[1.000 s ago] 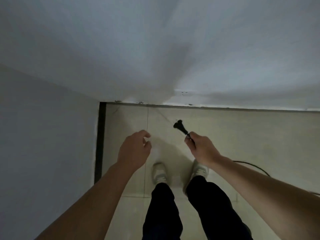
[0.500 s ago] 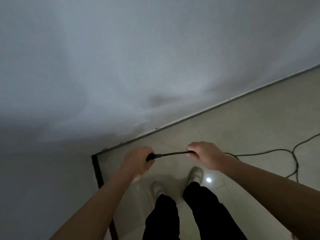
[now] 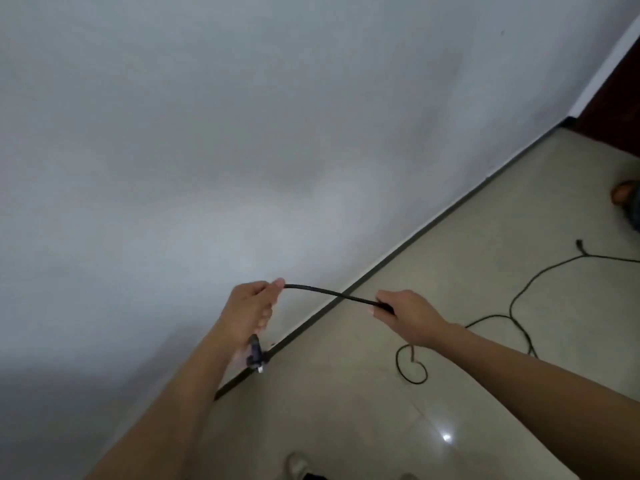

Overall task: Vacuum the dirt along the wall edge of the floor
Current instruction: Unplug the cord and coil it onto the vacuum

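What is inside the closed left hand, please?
The left hand grips a black cable, which comes out at the top and runs to the right hand. Its plug sticks out below. The part within the palm is covered.

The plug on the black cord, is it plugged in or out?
Out. The plug hangs free below the left hand, metal tip bare; the right hand holds the cord.

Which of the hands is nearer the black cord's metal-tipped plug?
Left. The left hand grips the thin black cord with the metal-tipped plug just below it; the right hand holds the cord farther along.
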Demonstrator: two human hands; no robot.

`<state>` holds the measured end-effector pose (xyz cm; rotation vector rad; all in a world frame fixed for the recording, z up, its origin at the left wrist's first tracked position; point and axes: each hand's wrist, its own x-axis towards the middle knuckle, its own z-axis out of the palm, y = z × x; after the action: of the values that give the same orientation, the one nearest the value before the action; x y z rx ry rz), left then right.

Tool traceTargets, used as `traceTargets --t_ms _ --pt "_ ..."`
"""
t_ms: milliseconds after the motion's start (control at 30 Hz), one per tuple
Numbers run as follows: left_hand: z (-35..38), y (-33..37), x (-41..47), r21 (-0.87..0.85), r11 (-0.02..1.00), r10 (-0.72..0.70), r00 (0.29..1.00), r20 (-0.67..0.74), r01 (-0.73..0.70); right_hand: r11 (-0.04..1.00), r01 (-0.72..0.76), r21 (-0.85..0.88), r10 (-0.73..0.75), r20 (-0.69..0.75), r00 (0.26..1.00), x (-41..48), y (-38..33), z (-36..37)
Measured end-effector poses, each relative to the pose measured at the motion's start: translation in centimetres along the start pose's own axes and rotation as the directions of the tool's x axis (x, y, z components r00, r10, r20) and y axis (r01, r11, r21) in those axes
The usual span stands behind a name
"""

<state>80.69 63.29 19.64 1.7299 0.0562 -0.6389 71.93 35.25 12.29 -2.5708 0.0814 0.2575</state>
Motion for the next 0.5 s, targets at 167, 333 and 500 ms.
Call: traceTargets --t_ms 167,333,500 --pt "-0.5 6.2 -1.3 -0.364 0.918 0.05 0.958 -0.284 -0.155 0.952 -0.305 -0.024 0.306 0.084 0.948 -5.8 9.6 -4.1" --pt "4.0 8.3 -3.0 0.057 0.977 0.214 0.91 -0.355 -0.208 0.972 -0.227 -0.061 0.231 0.072 0.97 -7.7 9.9 -8.0" --pt "12.0 9.5 -3.8 0.345 0.855 0.414 0.91 -0.003 -0.388 0.931 0.208 -0.3 -0.215 0.008 0.977 -7.0 0.9 -12.2"
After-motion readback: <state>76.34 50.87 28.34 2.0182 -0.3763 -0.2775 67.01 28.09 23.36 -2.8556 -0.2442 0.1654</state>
